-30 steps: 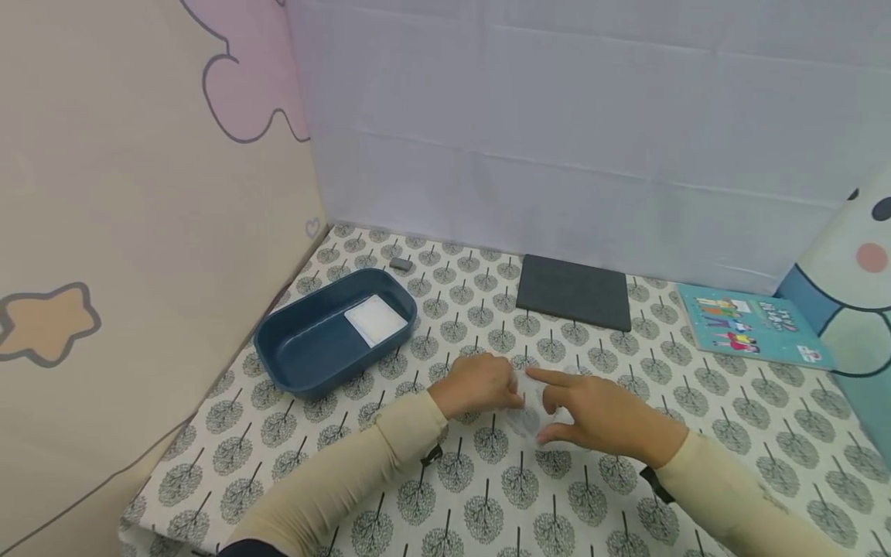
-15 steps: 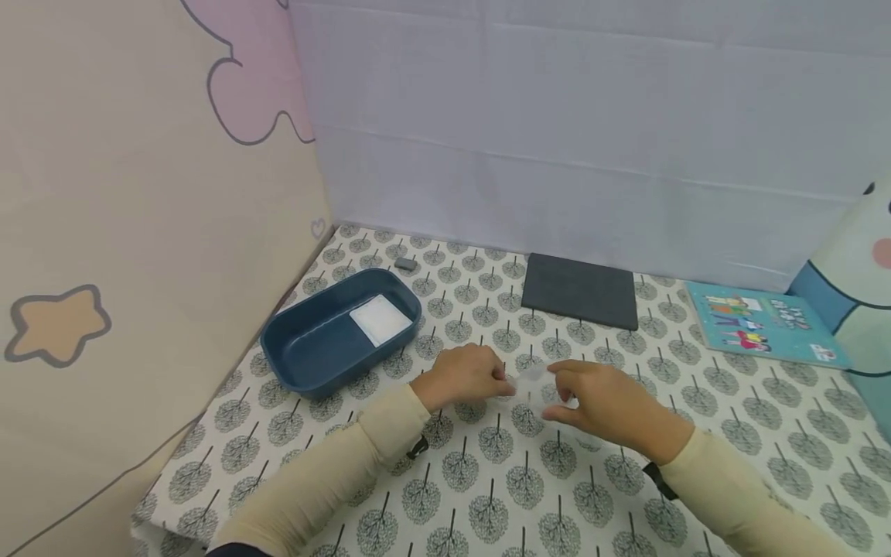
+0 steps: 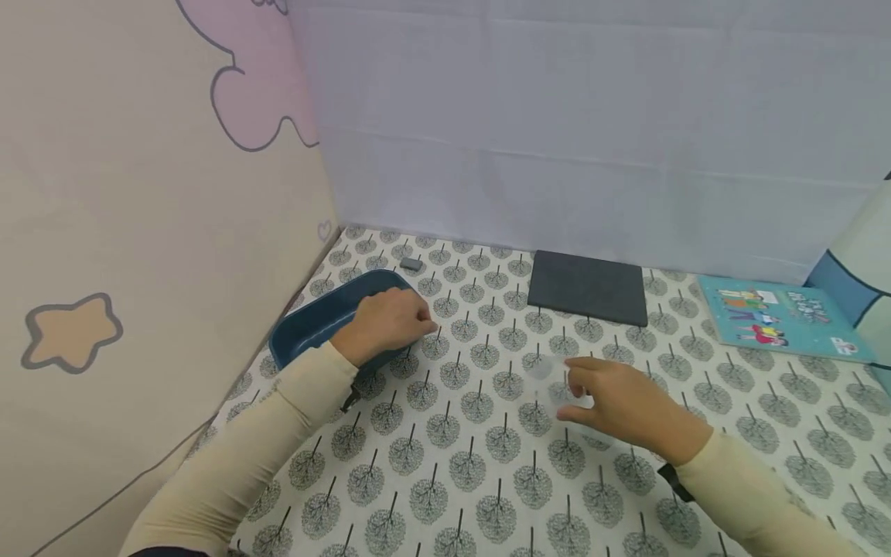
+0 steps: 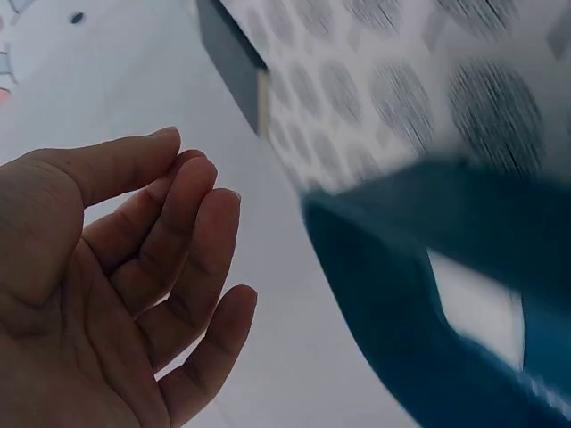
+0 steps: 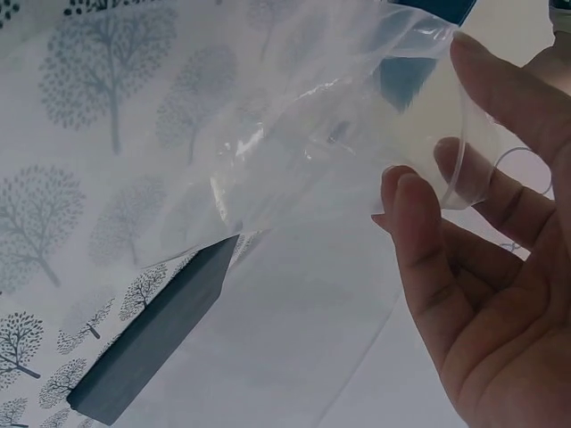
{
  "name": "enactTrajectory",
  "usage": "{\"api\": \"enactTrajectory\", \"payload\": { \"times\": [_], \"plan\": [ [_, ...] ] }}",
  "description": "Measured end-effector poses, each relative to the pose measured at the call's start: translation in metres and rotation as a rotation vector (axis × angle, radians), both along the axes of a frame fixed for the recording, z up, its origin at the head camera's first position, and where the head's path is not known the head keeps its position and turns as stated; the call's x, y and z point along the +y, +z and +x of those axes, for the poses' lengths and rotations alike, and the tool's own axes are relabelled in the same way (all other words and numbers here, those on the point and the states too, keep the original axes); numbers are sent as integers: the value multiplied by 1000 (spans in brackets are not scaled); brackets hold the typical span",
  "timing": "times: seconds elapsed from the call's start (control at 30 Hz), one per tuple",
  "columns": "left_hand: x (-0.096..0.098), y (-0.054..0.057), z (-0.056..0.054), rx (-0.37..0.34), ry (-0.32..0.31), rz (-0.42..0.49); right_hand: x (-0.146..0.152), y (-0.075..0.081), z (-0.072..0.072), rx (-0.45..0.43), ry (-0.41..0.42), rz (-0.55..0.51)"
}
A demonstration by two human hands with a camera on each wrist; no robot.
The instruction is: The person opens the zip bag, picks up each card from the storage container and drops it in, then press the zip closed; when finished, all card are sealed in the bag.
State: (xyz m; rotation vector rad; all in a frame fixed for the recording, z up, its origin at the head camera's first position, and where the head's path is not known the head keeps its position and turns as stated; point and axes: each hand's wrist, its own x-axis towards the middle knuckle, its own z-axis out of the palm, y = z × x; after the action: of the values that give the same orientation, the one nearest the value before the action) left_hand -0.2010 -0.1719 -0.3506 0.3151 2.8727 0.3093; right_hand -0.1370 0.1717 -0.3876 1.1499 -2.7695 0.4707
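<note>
Clear plastic bag (image 5: 285,152), opened but, I judge, unfilled, is held by the half-curled right hand (image 3: 619,402); near the left hand (image 3: 384,321), loosely curved and holding nothing, a white pad (image 4: 482,308) lies in a blue tub (image 3: 316,317).

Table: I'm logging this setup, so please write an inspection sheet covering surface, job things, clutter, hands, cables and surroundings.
Surface: tree-print cloth.
Job things: clear bag, see-through; blue tray with a white item inside.
Clutter: gray block beyond the blue tray; dark board and teal book toward the back.
Hands: left hand near the blue tray, holding nothing; right hand holds the clear bag.
Cables: nothing seen.
Surroundings: pale sheet behind, cartoon-print wall at left.
</note>
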Motion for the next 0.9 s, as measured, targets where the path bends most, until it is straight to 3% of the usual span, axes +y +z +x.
{"api": "enactTrajectory", "payload": {
  "times": [0.07,0.17,0.37,0.47,0.67,0.9],
  "plan": [
    [-18,3,-10,0,-16,-45,2,0,0,-2,-11,-2],
    [-43,-3,-23,-33,-71,-97,4,-2,0,11,-7,-19],
    [-72,-35,-48,-18,-255,-194,9,-8,5,3,-22,-30],
    [-80,-49,-56,6,-309,-211,11,-9,8,-10,-30,-27],
    [-85,-65,-63,-21,-300,-173,12,-12,10,-15,-30,-30],
    [-83,-67,-65,-117,-278,-149,14,-12,7,23,-38,-48]
  ]
}}
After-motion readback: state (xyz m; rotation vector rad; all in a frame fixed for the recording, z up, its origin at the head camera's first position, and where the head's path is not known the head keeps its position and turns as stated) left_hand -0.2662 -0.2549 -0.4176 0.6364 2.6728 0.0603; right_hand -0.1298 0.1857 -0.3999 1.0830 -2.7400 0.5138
